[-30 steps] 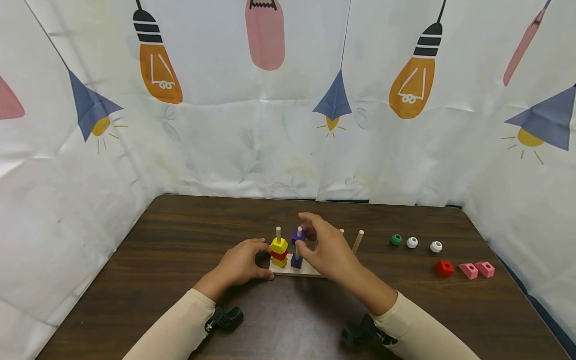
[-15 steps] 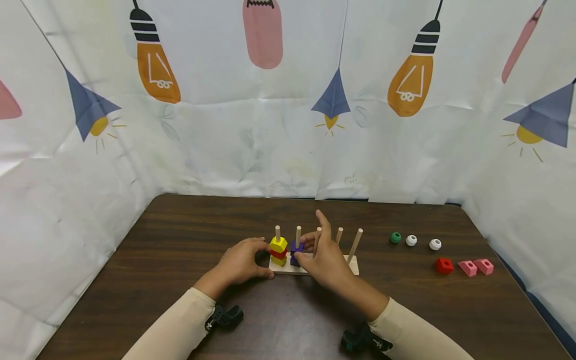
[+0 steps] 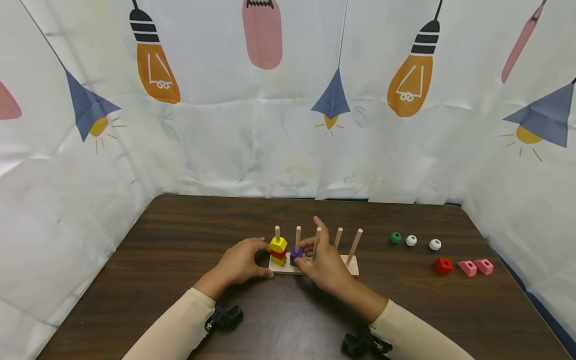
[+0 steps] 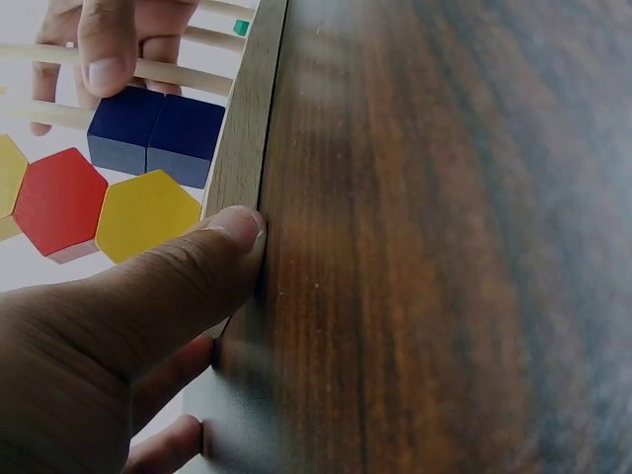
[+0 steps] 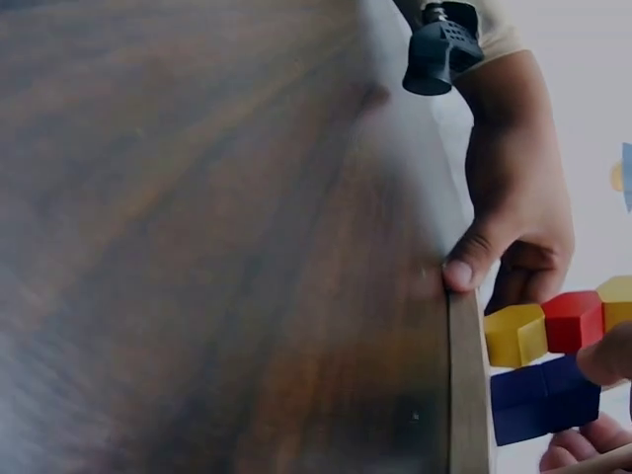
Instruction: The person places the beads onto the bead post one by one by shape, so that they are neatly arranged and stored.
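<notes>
**Second blue block being seated on its peg**

The wooden peg base [image 3: 351, 265] is being steadied on the table [image 3: 180, 235] by the left hand [image 3: 240, 262], thumb pressed to its edge. The blue blocks [image 3: 295, 254], one of them higher on the second peg a second ago, are now being pinched together low by the right hand [image 3: 326, 262].

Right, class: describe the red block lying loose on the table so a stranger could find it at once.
Start at the peg board in the middle of the table and look right, past its bare pegs. Three small beads lie there, with three blocks in a row nearer the front edge. The red block is the leftmost of that row, the only red one beside two pink blocks.
</notes>
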Tool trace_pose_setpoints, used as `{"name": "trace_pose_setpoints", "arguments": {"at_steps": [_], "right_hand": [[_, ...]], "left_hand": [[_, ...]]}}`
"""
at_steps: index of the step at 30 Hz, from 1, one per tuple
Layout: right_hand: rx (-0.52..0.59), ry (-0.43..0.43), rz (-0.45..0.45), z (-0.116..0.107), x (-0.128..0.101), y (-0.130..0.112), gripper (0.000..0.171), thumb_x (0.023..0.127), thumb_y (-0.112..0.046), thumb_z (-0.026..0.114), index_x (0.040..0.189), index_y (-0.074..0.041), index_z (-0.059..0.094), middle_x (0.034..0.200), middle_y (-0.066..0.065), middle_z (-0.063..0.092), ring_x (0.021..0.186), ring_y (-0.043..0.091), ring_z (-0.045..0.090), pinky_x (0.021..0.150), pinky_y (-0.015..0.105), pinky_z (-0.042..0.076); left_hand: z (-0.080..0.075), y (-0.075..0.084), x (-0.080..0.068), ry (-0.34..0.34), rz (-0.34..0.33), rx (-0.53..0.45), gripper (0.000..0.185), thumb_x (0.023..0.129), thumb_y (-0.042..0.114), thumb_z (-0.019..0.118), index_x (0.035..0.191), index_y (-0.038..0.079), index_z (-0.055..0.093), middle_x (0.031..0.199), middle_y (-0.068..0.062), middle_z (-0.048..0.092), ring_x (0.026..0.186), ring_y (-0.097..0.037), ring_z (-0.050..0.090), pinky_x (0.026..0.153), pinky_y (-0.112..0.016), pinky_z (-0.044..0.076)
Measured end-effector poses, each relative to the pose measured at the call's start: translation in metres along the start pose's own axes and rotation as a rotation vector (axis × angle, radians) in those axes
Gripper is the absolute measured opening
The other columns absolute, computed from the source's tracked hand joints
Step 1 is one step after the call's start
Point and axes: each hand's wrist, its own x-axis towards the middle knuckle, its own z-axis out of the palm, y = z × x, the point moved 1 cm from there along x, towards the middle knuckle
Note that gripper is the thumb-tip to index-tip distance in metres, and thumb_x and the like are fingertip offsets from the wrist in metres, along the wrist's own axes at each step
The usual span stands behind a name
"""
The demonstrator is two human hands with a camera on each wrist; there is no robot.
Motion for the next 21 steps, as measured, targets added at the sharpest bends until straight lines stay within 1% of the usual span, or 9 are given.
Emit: {"name": "trace_pose_setpoints", "arguments": {"at_steps": [2, 5, 8, 11, 14, 16, 19, 21], "right_hand": [[-0.019, -0.001, -0.024, 0.0, -0.002, 0.001, 0.112, 0.081, -0.005, 0.087, 0.159, -0.005, 0.006, 0.117, 0.008, 0.07, 0.1, 0.022, 0.07, 0.09, 0.037, 0.057], [-0.051, -0.021, -0.045, -0.002, -0.008, 0.002, 0.111, 0.083, -0.009, 0.087, 0.16, -0.006, 0.008, 0.132, 0.014, 0.065, 0.113, 0.026, 0.069, 0.094, 0.041, 0.056], [-0.072, -0.066, -0.034, -0.006, -0.015, 0.003, 0.108, 0.086, -0.013, 0.085, 0.161, -0.007, 0.008, 0.146, 0.018, 0.055, 0.122, 0.03, 0.064, 0.098, 0.045, 0.053], [-0.101, -0.118, -0.021, -0.011, -0.022, 0.004, 0.103, 0.089, -0.016, 0.082, 0.162, -0.008, 0.009, 0.153, 0.019, 0.048, 0.126, 0.033, 0.061, 0.099, 0.049, 0.052], [-0.142, -0.173, -0.025, -0.017, -0.029, 0.006, 0.1, 0.091, -0.017, 0.08, 0.162, -0.006, 0.01, 0.154, 0.02, 0.046, 0.125, 0.035, 0.061, 0.1, 0.049, 0.051], [-0.172, -0.205, -0.028, -0.022, -0.033, 0.008, 0.098, 0.092, -0.018, 0.078, 0.161, -0.004, 0.01, 0.15, 0.022, 0.05, 0.122, 0.034, 0.063, 0.098, 0.049, 0.053], [-0.181, -0.252, -0.035, -0.03, -0.039, 0.013, 0.094, 0.093, -0.016, 0.077, 0.16, -0.003, 0.013, 0.146, 0.021, 0.053, 0.12, 0.031, 0.065, 0.098, 0.047, 0.053], [-0.175, -0.276, -0.04, -0.035, -0.042, 0.016, 0.091, 0.094, -0.015, 0.076, 0.16, -0.003, 0.016, 0.143, 0.018, 0.057, 0.12, 0.028, 0.065, 0.098, 0.045, 0.053]], "left_hand": [[0.0, 0.0, 0.0, -0.001, 0.001, 0.001, 0.054, 0.07, 0.042, 0.095, 0.115, 0.021, 0.075, 0.143, -0.013, 0.059, 0.133, -0.036, 0.054, 0.104, -0.059, 0.045], [0.0, 0.0, 0.0, -0.001, 0.001, 0.0, 0.054, 0.07, 0.042, 0.095, 0.115, 0.021, 0.075, 0.143, -0.013, 0.059, 0.133, -0.036, 0.054, 0.104, -0.059, 0.045], [0.0, 0.001, 0.0, 0.0, 0.002, -0.001, 0.054, 0.07, 0.041, 0.095, 0.115, 0.021, 0.075, 0.143, -0.013, 0.059, 0.132, -0.036, 0.054, 0.104, -0.06, 0.045], [0.0, 0.001, -0.001, 0.002, 0.003, 0.0, 0.054, 0.07, 0.041, 0.095, 0.115, 0.021, 0.075, 0.143, -0.013, 0.059, 0.132, -0.036, 0.054, 0.103, -0.06, 0.045], [0.0, 0.001, -0.001, 0.002, 0.002, 0.003, 0.054, 0.07, 0.041, 0.095, 0.115, 0.021, 0.075, 0.144, -0.014, 0.059, 0.132, -0.037, 0.054, 0.103, -0.06, 0.045], [0.0, 0.001, -0.002, 0.001, 0.001, 0.006, 0.054, 0.07, 0.041, 0.095, 0.115, 0.021, 0.075, 0.144, -0.013, 0.059, 0.132, -0.037, 0.054, 0.103, -0.061, 0.045], [0.0, 0.001, -0.002, 0.0, 0.0, 0.009, 0.054, 0.07, 0.042, 0.095, 0.116, 0.021, 0.075, 0.144, -0.013, 0.058, 0.133, -0.036, 0.054, 0.103, -0.061, 0.045], [0.0, 0.001, -0.002, -0.001, -0.001, 0.011, 0.054, 0.07, 0.042, 0.095, 0.115, 0.021, 0.075, 0.144, -0.013, 0.058, 0.133, -0.036, 0.053, 0.102, -0.061, 0.046]]}}
